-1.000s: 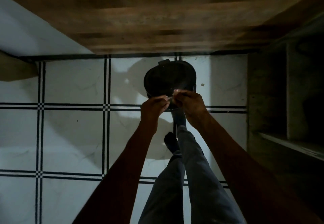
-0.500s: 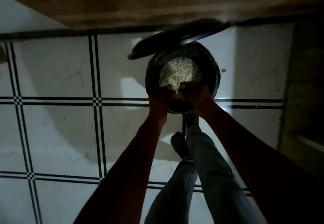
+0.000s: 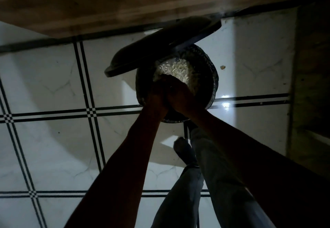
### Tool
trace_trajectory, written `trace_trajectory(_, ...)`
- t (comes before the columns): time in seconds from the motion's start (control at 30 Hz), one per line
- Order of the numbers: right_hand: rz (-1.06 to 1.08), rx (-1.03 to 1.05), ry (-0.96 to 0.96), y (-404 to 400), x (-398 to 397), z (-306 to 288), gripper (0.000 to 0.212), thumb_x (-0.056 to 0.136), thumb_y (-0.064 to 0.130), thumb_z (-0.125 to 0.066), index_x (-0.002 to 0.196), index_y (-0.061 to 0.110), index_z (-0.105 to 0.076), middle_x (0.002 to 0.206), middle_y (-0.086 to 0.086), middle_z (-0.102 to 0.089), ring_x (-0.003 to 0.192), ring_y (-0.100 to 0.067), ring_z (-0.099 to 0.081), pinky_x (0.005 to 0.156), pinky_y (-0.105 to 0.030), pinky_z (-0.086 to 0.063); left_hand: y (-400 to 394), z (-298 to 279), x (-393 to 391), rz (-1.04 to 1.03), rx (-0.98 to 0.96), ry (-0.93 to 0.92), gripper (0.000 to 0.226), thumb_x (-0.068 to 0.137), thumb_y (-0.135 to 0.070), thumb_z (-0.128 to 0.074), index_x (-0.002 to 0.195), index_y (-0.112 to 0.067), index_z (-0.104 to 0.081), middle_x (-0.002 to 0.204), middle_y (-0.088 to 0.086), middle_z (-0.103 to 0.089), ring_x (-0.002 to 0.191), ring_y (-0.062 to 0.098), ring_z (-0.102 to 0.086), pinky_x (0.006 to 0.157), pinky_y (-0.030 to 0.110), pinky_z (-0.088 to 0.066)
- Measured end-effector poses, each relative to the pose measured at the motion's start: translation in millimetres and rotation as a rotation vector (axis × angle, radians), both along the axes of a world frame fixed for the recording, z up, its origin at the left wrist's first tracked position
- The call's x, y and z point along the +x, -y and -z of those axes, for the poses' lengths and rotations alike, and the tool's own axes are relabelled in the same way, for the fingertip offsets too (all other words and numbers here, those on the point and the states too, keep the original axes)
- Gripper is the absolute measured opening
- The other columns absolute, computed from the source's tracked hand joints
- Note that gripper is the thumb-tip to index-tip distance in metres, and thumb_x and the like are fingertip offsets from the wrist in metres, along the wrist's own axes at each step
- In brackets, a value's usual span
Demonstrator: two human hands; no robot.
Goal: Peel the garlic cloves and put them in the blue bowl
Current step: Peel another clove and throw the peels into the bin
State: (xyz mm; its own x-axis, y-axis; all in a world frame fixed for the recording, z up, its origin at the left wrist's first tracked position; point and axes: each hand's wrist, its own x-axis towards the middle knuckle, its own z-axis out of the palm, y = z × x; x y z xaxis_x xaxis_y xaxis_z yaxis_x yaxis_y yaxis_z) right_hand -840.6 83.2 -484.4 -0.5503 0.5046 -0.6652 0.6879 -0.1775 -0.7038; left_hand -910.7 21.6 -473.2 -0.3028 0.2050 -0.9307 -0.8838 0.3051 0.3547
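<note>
A dark round pedal bin [image 3: 213, 77] stands on the tiled floor with its lid [image 3: 157, 49] tilted up. Inside lies a pale heap of garlic skins [image 3: 178, 70]. My left hand [image 3: 156, 96] and my right hand [image 3: 181, 94] are pressed together over the bin's near side, just above the skins. Both hands are dark silhouettes, so their fingers and anything between them are hidden. No blue bowl and no garlic clove is in view.
A wooden surface [image 3: 125, 4] runs across the top, just behind the bin. A wooden cabinet [image 3: 312, 85] stands at the right. My foot [image 3: 183, 149] and trouser legs [image 3: 219, 183] are below the bin. A small scrap [image 3: 222, 67] lies on the white tiles.
The bin's lid has swung up and shows the skins inside. The view has come closer to the bin. Both hands have moved down together into its opening.
</note>
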Motion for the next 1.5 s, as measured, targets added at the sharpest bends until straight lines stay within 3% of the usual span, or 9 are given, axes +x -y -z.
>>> trace_trajectory(0.07,0.127,-0.081,0.044,-7,-4,-3,0.040,0.113,0.020,-0.042,0.148,0.004,-0.053,0.137,-0.019,-0.063,0.125,-0.033,-0.061,0.114,-0.051,-0.045,-8,-13,2,-0.052,0.075,0.013,0.045,0.112,-0.031,-0.030,0.149,-0.011,-0.047,0.128,0.012,-0.063,0.117,0.026,-0.062,0.098,0.038,-0.051)
trace_trajectory(0.13,0.289,-0.130,0.084,-12,-8,-21,0.045,0.115,0.029,-0.039,0.157,0.014,-0.046,0.141,-0.010,-0.061,0.126,-0.025,-0.060,0.112,-0.041,-0.047,-13,-27,6,-0.002,0.080,-0.028,0.049,0.112,-0.033,-0.031,0.154,-0.013,-0.043,0.148,0.013,-0.055,0.136,0.031,-0.053,0.110,0.045,-0.046)
trace_trajectory(0.27,0.350,-0.322,0.037,-17,3,-78,0.047,0.116,0.034,-0.034,0.148,0.009,-0.056,0.144,-0.014,-0.061,0.129,-0.031,-0.060,0.112,-0.039,-0.047,-26,-79,22,0.147,0.043,-0.007,0.037,0.111,-0.033,-0.042,0.139,-0.015,-0.059,0.123,0.008,-0.069,0.111,0.024,-0.066,0.092,0.037,-0.058)
trace_trajectory(0.37,0.509,-0.124,0.077,-32,48,-115,0.051,0.116,0.039,-0.029,0.141,0.008,-0.061,0.135,-0.012,-0.066,0.125,-0.029,-0.062,0.105,-0.033,-0.048,-29,-132,37,0.279,0.120,-0.101,0.026,0.107,-0.019,-0.054,0.129,-0.011,-0.065,0.125,0.006,-0.072,0.111,0.021,-0.070,0.081,0.029,-0.062)
trace_trajectory(0.57,0.694,-0.006,-0.110,-8,187,-248,0.028,0.110,0.045,-0.047,0.112,0.023,-0.064,0.110,-0.007,-0.071,0.104,-0.031,-0.072,0.094,-0.056,-0.060,-23,-272,105,0.751,0.221,-0.473,0.026,0.103,-0.011,-0.058,0.127,-0.010,-0.069,0.113,0.008,-0.078,0.095,0.015,-0.075,0.075,0.022,-0.056)
trace_trajectory(0.67,0.811,0.191,-0.130,10,272,-344,0.032,0.111,0.036,-0.049,0.133,0.016,-0.059,0.117,-0.004,-0.068,0.105,-0.023,-0.072,0.089,-0.045,-0.063,-28,-347,170,0.977,0.362,-0.596,0.023,0.104,-0.011,-0.057,0.125,-0.013,-0.068,0.112,0.008,-0.075,0.089,0.011,-0.072,0.075,0.024,-0.056)
trace_trajectory(0.93,1.110,0.657,-0.014,74,528,-513,0.030,0.107,0.030,-0.059,0.132,0.014,-0.066,0.121,0.004,-0.068,0.105,-0.003,-0.064,0.085,-0.008,-0.050,-49,-496,414,1.495,0.815,-0.833,0.017,0.103,-0.019,-0.063,0.115,-0.030,-0.067,0.111,-0.004,-0.074,0.094,0.010,-0.073,0.080,0.028,-0.057)
trace_trajectory(1.27,1.500,0.773,0.179,172,805,-539,0.022,0.104,0.027,-0.063,0.121,0.014,-0.071,0.113,0.002,-0.073,0.095,-0.006,-0.068,0.074,-0.014,-0.051,-41,-519,737,1.895,1.164,-0.975,0.014,0.101,-0.021,-0.065,0.113,-0.017,-0.071,0.104,-0.002,-0.073,0.092,0.011,-0.070,0.081,0.032,-0.058)
trace_trajectory(1.5,1.644,0.596,0.346,216,925,-507,0.027,0.100,0.014,-0.064,0.124,0.010,-0.074,0.112,-0.009,-0.076,0.094,-0.021,-0.076,0.087,-0.047,-0.064,-42,-482,856,2.074,1.153,-0.966,0.016,0.094,-0.020,-0.068,0.109,-0.016,-0.072,0.101,0.003,-0.074,0.089,0.017,-0.071,0.082,0.045,-0.061)
